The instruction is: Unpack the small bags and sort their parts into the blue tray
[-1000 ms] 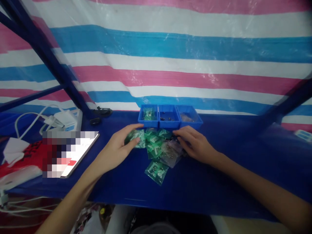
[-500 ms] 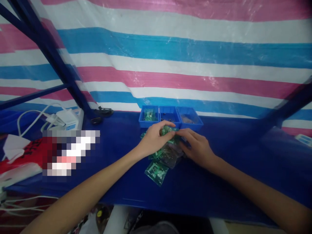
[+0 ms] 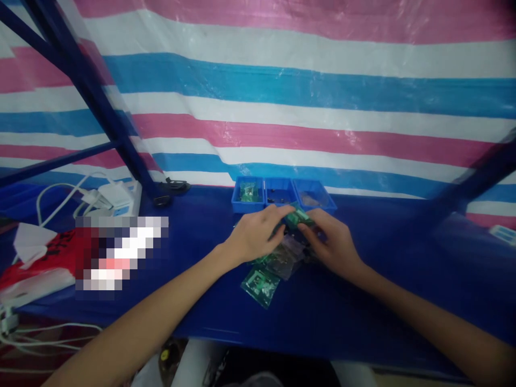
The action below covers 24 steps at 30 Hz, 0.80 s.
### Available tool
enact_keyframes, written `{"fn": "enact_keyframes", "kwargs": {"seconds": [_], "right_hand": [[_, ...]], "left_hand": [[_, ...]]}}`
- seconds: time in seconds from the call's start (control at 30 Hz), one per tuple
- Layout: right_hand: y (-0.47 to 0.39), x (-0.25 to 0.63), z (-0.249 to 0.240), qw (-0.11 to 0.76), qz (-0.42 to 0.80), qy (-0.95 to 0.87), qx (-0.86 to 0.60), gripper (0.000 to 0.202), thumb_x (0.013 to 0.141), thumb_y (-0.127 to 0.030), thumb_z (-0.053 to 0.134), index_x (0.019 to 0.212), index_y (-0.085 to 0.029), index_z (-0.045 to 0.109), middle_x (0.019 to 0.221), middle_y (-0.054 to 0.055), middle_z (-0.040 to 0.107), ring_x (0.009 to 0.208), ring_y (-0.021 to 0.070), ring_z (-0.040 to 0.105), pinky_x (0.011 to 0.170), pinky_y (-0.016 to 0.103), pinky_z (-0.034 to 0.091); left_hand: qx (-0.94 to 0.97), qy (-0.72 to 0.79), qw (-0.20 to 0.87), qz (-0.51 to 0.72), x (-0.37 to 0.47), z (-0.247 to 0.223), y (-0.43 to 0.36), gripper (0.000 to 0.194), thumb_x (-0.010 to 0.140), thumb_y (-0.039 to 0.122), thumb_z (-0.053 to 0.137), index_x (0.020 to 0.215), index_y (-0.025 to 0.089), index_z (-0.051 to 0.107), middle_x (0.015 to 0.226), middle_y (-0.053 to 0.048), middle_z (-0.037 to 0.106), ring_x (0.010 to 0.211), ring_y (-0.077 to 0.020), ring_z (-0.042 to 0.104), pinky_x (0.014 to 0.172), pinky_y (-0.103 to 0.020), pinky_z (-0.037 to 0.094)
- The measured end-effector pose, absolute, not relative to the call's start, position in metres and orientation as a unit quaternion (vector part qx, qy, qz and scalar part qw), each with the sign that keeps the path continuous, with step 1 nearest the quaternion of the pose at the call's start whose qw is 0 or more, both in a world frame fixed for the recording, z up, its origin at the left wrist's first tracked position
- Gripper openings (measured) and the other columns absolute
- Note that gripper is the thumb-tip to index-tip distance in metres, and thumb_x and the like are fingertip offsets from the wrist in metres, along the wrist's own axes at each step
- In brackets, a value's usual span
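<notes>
A small clear bag with a green circuit board (image 3: 299, 216) is held up over the pile, its right side pinched between the thumb and fingers of my right hand (image 3: 335, 236). My left hand (image 3: 257, 232) reaches in from the other side, its index fingertip at the bag's left corner. The left thumb stands apart from that finger, lower down; its other fingers are partly hidden. Beneath both hands lies a pile of clear bags (image 3: 285, 258) with small parts and green boards, partly covered. Nearest me on the table is another bagged green circuit board (image 3: 261, 286).
Three joined blue bins (image 3: 247, 206) stand behind the hands; the left one holds a bagged green board, the others small parts. At left on the blue table (image 3: 209, 301) are a white power strip (image 3: 133, 199), cables and a red bag (image 3: 60, 250). A striped sheet (image 3: 302, 97) hangs behind.
The bagged circuit board has moved slightly right, from my left hand's grasp into my right hand's pinch. My left thumb has come away from it.
</notes>
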State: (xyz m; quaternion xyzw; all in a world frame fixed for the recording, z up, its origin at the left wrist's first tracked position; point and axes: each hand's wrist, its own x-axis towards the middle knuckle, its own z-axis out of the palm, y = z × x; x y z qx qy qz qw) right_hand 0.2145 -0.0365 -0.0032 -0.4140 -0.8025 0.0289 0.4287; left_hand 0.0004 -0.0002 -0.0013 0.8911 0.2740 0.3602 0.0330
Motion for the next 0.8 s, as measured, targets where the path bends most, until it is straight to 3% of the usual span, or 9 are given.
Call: {"fn": "enact_keyframes", "kwargs": {"seconds": [0.1, 0.33, 0.53, 0.7, 0.8], "right_hand": [[-0.04, 0.213, 0.0, 0.434, 0.071, -0.805, -0.399, 0.007, 0.096, -0.023, 0.054, 0.094, -0.02, 0.06, 0.096, 0.006, 0.06, 0.075, 0.0162, 0.057, 0.062, 0.028, 0.045], [-0.044, 0.214, 0.005, 0.461, 0.183, -0.787, -0.366, 0.01, 0.096, -0.027, 0.054, 0.094, -0.021, 0.063, 0.113, 0.008, 0.058, 0.093, 0.0206, 0.061, 0.07, 0.031, 0.051], [-0.044, 0.212, 0.003, 0.483, 0.346, -0.721, -0.357, 0.013, 0.094, -0.034, 0.058, 0.098, -0.024, 0.065, 0.126, 0.007, 0.053, 0.061, 0.0108, 0.059, 0.056, 0.031, 0.055], [-0.04, 0.209, -0.004, 0.504, 0.378, -0.671, -0.392, 0.02, 0.089, -0.038, 0.065, 0.102, -0.023, 0.062, 0.111, 0.007, 0.061, 0.066, 0.0139, 0.062, 0.058, 0.032, 0.057], [-0.035, 0.21, -0.011, 0.534, 0.373, -0.646, -0.398, 0.034, 0.085, -0.038, 0.071, 0.112, -0.025, 0.055, 0.113, 0.008, 0.061, 0.088, 0.0215, 0.067, 0.058, 0.03, 0.059]], "left_hand": [[0.913, 0.286, -0.034, 0.29, 0.003, -0.002, 0.0, 0.048, 0.096, 0.022, 0.046, 0.142, 0.024, 0.034, 0.114, -0.006, 0.058, 0.079, -0.0148, 0.061, 0.06, -0.025, 0.048], [0.911, 0.274, -0.098, 0.294, 0.003, -0.001, 0.003, 0.044, 0.094, 0.019, 0.049, 0.137, 0.023, 0.039, 0.112, -0.006, 0.056, 0.089, -0.0156, 0.061, 0.064, -0.024, 0.05], [0.901, 0.261, -0.125, 0.324, 0.003, -0.003, -0.002, 0.043, 0.094, 0.018, 0.046, 0.137, 0.021, 0.044, 0.111, -0.008, 0.054, 0.087, -0.0159, 0.059, 0.06, -0.024, 0.049], [0.896, 0.267, -0.097, 0.341, 0.0, -0.003, -0.001, 0.039, 0.097, 0.018, 0.042, 0.135, 0.02, 0.049, 0.119, -0.011, 0.053, 0.092, -0.0167, 0.06, 0.065, -0.026, 0.052], [0.892, 0.278, -0.07, 0.35, -0.002, -0.003, 0.001, 0.032, 0.098, 0.015, 0.041, 0.126, 0.017, 0.055, 0.117, -0.01, 0.057, 0.1, -0.0182, 0.06, 0.076, -0.03, 0.054]]}}
